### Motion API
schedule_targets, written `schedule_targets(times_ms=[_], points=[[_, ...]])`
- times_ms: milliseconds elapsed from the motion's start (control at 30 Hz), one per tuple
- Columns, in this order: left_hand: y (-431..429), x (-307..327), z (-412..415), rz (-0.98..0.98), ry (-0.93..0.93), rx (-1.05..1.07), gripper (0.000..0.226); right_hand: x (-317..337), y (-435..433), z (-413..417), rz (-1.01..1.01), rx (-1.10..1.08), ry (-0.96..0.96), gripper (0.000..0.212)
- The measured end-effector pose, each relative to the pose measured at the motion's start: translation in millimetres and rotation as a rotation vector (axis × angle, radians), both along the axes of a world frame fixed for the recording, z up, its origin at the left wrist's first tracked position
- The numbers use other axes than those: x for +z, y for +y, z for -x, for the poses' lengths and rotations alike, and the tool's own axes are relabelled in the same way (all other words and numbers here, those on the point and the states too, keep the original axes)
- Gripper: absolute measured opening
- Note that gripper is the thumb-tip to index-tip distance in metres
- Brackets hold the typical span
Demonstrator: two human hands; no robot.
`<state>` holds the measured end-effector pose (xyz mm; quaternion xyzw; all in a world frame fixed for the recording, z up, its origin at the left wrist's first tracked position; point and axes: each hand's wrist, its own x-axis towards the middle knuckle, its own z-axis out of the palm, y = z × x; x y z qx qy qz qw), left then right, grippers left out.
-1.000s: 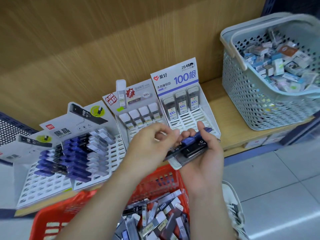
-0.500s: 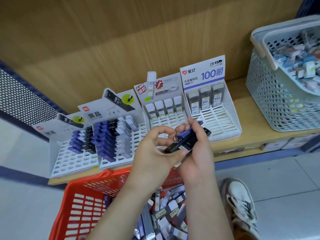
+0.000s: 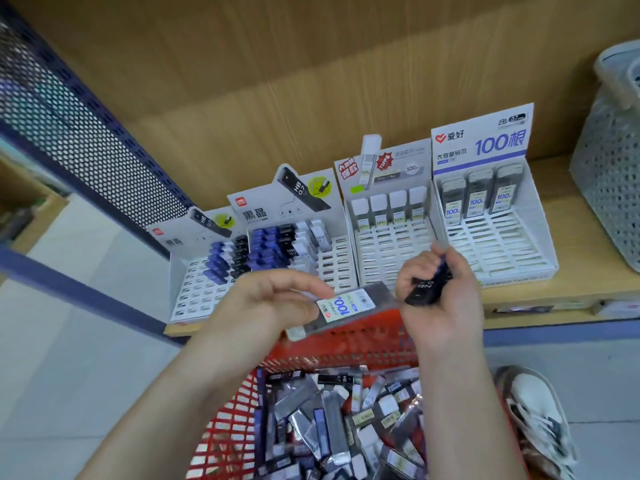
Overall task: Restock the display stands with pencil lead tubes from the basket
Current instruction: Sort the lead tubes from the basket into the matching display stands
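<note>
Clock read from our hands. We count 4 display stands: far-left stand (image 3: 194, 296) at 9 o'clock, 2nd stand (image 3: 341, 268) at 10–11, 3rd stand (image 3: 391, 261) at 12, right stand (image 3: 502, 252) at 2.

Right stand: 3 dark tubes (image 3: 476, 197). 3rd stand: 4 white-capped tubes (image 3: 388, 209). The blue & black tubes (image 3: 270, 252) in the 2 left stands are packed too tight for us to count.

Baskets: 2.
- Red basket (image 3: 346, 344) at 6 o'clock. Its loose tubes (image 3: 346, 427) are too many to count.
- Grey basket (image 3: 606, 188) at 2, farther out.

Hands: 2. Left hand (image 3: 273, 299) holds 1 labelled tube (image 3: 346, 306). Right hand (image 3: 446, 303) grips a bunch of tubes (image 3: 426, 287), min. 2 (1 black, 1 blue).

Also 1 shoe (image 3: 533, 410) at 4 o'clock.
</note>
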<state>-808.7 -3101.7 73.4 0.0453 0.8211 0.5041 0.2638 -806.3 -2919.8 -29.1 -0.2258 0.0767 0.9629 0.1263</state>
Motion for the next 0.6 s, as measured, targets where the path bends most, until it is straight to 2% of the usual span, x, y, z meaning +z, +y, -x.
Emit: schedule_targets(times_ms=[33, 100, 200, 267, 333, 400, 467, 533, 600], points=[[-6, 5, 2, -0.014, 0.025, 0.024, 0.014, -3, 1, -2, -0.048, 0.042, -0.014, 0.021], [-17, 16, 7, -0.015, 0.097, 0.047, 0.014, -2, -1, -7, -0.328, 0.176, -0.050, 0.017], [-23, 27, 21, 0.089, 0.206, -0.048, 0.018, 12, -13, -9, -0.782, 0.376, 0.031, 0.038], [-18, 31, 32, 0.137, 0.282, -0.118, 0.016, 19, -21, -10, -0.914, 0.453, 0.100, 0.040], [-8, 32, 39, 0.096, 0.351, -0.094, 0.014, 18, -26, -10, -0.866, 0.439, 0.151, 0.032], [5, 31, 43, -0.048, 0.363, -0.007, 0.020, 14, -30, -12, -0.745, 0.388, 0.161, 0.018], [17, 29, 47, -0.197, 0.328, 0.063, 0.030, 12, -31, -13, -0.620, 0.330, 0.150, 0.013], [30, 24, 51, -0.231, 0.309, 0.049, 0.031, 9, -26, -13, -0.536, 0.254, 0.106, 0.017], [44, 21, 56, -0.184, 0.316, -0.018, 0.029, 5, -16, -14, -0.556, 0.198, 0.018, 0.018]])
